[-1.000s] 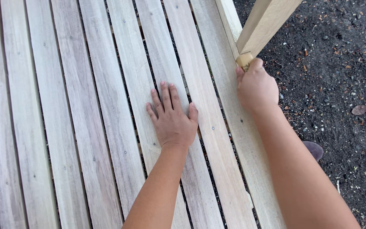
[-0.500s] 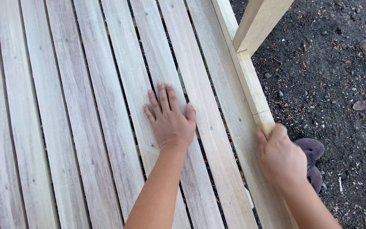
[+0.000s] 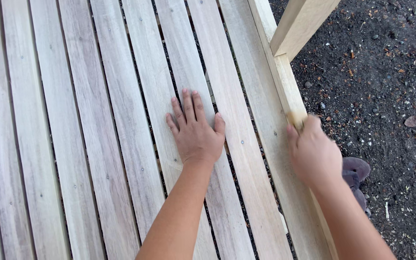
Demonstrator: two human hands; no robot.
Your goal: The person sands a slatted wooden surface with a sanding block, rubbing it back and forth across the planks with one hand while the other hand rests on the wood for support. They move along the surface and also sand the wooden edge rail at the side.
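My left hand (image 3: 196, 130) lies flat, fingers spread, on the pale wooden slats (image 3: 97, 120) of a slatted panel. My right hand (image 3: 314, 154) is closed around a small tan piece, likely sandpaper (image 3: 295, 119), pressed on the panel's raised right edge rail (image 3: 278, 72). The hand is slightly blurred. An upright wooden post (image 3: 304, 21) rises from the rail at the top right.
Dark gravelly ground (image 3: 386, 86) with small stones and a dry leaf (image 3: 414, 120) lies to the right of the rail. A grey shoe (image 3: 355, 175) shows beside my right wrist. Narrow gaps run between the slats.
My right hand slid down the edge rail from near the post toward me, then back up a little. My left hand stayed flat on the slats.
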